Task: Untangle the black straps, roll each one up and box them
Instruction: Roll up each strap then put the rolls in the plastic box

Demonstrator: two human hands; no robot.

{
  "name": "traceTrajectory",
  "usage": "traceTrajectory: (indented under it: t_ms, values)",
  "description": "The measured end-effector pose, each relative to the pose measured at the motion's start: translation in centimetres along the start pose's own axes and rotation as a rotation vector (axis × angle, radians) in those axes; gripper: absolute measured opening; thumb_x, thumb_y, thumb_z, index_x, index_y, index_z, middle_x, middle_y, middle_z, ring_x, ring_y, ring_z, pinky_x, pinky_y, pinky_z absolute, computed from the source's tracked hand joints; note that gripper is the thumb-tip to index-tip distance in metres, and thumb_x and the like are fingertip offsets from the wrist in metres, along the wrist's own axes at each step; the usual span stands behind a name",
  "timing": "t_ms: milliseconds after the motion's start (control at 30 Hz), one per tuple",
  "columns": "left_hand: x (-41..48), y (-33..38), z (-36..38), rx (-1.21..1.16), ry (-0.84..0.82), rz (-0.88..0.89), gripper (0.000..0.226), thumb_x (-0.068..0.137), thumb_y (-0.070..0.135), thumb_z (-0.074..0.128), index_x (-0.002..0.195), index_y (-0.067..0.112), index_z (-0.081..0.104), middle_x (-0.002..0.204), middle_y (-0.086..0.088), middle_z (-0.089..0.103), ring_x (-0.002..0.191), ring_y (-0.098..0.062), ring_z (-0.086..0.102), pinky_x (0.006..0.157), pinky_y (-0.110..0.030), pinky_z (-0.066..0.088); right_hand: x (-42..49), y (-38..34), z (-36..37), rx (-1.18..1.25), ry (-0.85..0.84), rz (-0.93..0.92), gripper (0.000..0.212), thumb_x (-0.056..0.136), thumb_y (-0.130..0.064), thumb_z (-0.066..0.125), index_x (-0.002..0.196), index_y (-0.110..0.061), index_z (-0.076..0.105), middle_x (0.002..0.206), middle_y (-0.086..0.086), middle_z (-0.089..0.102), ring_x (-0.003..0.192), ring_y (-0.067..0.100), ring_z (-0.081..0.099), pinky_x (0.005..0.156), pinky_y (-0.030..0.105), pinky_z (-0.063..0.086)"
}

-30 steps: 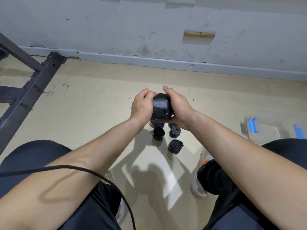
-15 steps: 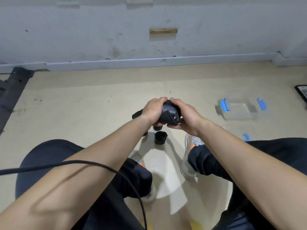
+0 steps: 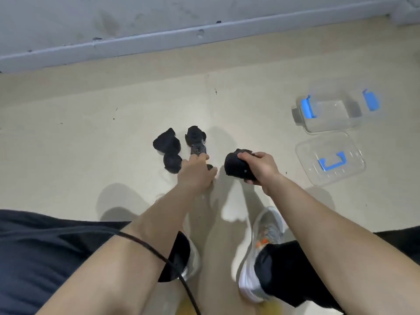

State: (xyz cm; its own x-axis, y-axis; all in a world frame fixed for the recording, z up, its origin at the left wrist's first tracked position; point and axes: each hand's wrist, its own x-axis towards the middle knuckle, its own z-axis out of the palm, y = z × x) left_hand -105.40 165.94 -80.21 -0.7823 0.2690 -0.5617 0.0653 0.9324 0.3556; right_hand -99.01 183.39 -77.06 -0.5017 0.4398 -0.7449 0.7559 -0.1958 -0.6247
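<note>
The rolled strap (image 3: pixel 235 165) is sitting in the right hand (image 3: pixel 261 167), whose fingers and thumb are curling round it and gripping it a little above the floor (image 3: pixel 91 133). The roll is black and thick, its end facing left.

The left hand (image 3: pixel 195 176) is reaching down just beside it, palm down, to a cluster of black rolls lying on the floor. Its forefinger is touching the small roll (image 3: pixel 198 150), and a bit of black is showing at the thumb. I cannot tell whether this hand is pinching anything. Beyond the small roll and touching it, the far roll (image 3: pixel 195 135) is lying. To the left, the wide roll (image 3: pixel 167 143) is resting against the round roll (image 3: pixel 172 164), which is lying just beside the left hand's knuckles.

Well to the right, the clear box (image 3: pixel 354 119) with blue latches is standing open on the floor with nothing black showing inside it. Its lid (image 3: pixel 306 155), with a blue handle, is lying flat just nearer the person.

Nearer the camera, a grey and white shoe (image 3: pixel 256 253) is resting on the floor under the right forearm. A black cable (image 3: pixel 159 255) is crossing the left forearm. A pale skirting board (image 3: pixel 136 42) is running along the base of the scuffed wall.
</note>
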Motion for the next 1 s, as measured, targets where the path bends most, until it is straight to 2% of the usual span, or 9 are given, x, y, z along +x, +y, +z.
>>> traceTrajectory:
  t_ms: [67, 167, 233, 300, 433, 567, 733, 833, 1000]
  values:
    - [1.1, -0.5, 2.0, 0.118, -0.033, 0.042, 0.062, 0.092, 0.04, 0.06, 0.149, 0.031, 0.037, 0.15, -0.002, 0.035, 0.128, -0.037, 0.038, 0.091, -0.042, 0.046, 2.5, 1.4, -0.7, -0.018, 0.023, 0.026, 0.024, 0.082, -0.035, 0.077, 0.095, -0.02, 0.063, 0.101, 0.003, 0.067, 0.089, 0.024, 0.067, 0.065, 0.035, 0.06]
    - [2.3, -0.7, 3.9, 0.262, -0.09, 0.085, 0.061, 0.092, 0.025, 0.058, 0.148, 0.029, 0.034, 0.149, -0.007, 0.03, 0.119, -0.038, 0.041, 0.077, -0.04, 0.044, 5.5, 2.6, -1.6, -0.041, 0.043, 0.031, 0.026, 0.081, -0.035, 0.079, 0.096, -0.02, 0.063, 0.098, 0.005, 0.067, 0.08, 0.026, 0.066, 0.062, 0.032, 0.054]
    - [3.2, -0.7, 4.8, 0.364, -0.125, 0.073, 0.061, 0.092, 0.016, 0.056, 0.147, 0.029, 0.033, 0.145, -0.008, 0.031, 0.115, -0.037, 0.043, 0.073, -0.04, 0.04, 7.0, 3.0, -2.1, -0.063, 0.073, 0.029, 0.028, 0.08, -0.034, 0.079, 0.099, -0.02, 0.064, 0.1, 0.002, 0.068, 0.083, 0.025, 0.066, 0.071, 0.036, 0.058]
    - [4.1, -0.5, 5.2, 0.482, -0.121, 0.072, 0.063, 0.09, 0.007, 0.057, 0.145, 0.028, 0.034, 0.142, -0.008, 0.034, 0.114, -0.036, 0.044, 0.072, -0.038, 0.04, 8.3, 2.8, -2.6, -0.11, 0.134, 0.006, 0.039, 0.078, -0.034, 0.08, 0.11, -0.019, 0.064, 0.115, 0.001, 0.065, 0.09, 0.021, 0.066, 0.08, 0.038, 0.057]
    - [6.0, 0.5, 5.4, 0.599, -0.059, 0.151, 0.054, 0.088, 0.012, 0.062, 0.137, 0.028, 0.044, 0.134, -0.006, 0.038, 0.113, -0.032, 0.049, 0.067, -0.036, 0.041, 10.1, 0.7, -5.1, -0.318, 0.301, -0.13, 0.049, 0.078, -0.038, 0.076, 0.12, -0.018, 0.061, 0.139, -0.001, 0.034, 0.085, 0.024, 0.063, 0.084, 0.033, 0.049]
    - [7.7, 4.6, 4.6, 0.281, -0.05, 0.212, 0.055, 0.082, 0.033, 0.065, 0.134, 0.031, 0.048, 0.129, -0.008, 0.039, 0.109, -0.035, 0.052, 0.073, -0.038, 0.044, 12.7, -3.1, -9.5, -0.42, 0.451, -0.233, 0.049, 0.079, -0.044, 0.071, 0.12, -0.019, 0.059, 0.154, -0.001, 0.018, 0.084, 0.029, 0.063, 0.081, 0.032, 0.046]
    - [11.6, 10.3, 3.2, -0.122, -0.068, 0.19, 0.06, 0.077, 0.03, 0.072, 0.131, 0.033, 0.046, 0.119, -0.005, 0.053, 0.104, -0.029, 0.059, 0.085, -0.042, 0.054, 16.7, -6.5, -14.1, -0.55, 0.397, -0.173, 0.047, 0.081, -0.038, 0.073, 0.119, -0.014, 0.061, 0.16, 0.006, 0.008, 0.089, 0.029, 0.061, 0.079, 0.03, 0.043]
    - [13.4, 12.4, 2.6, -0.322, -0.056, 0.18, 0.061, 0.075, 0.026, 0.075, 0.13, 0.032, 0.049, 0.118, 0.003, 0.057, 0.101, -0.019, 0.059, 0.081, -0.036, 0.054, 18.7, -6.8, -15.0, -0.56, 0.353, -0.107, 0.044, 0.082, -0.035, 0.074, 0.116, -0.009, 0.063, 0.156, 0.009, 0.015, 0.106, 0.028, 0.063, 0.081, 0.03, 0.044]
    - [15.0, 13.4, 2.0, -0.421, -0.007, 0.199, 0.061, 0.074, 0.025, 0.079, 0.128, 0.034, 0.052, 0.12, 0.008, 0.059, 0.104, -0.015, 0.059, 0.079, -0.027, 0.049, 20.0, -6.7, -14.2, -0.518, 0.376, -0.148, 0.033, 0.078, -0.036, 0.076, 0.097, -0.016, 0.059, 0.142, 0.007, 0.026, 0.091, 0.031, 0.067, 0.081, 0.03, 0.048]
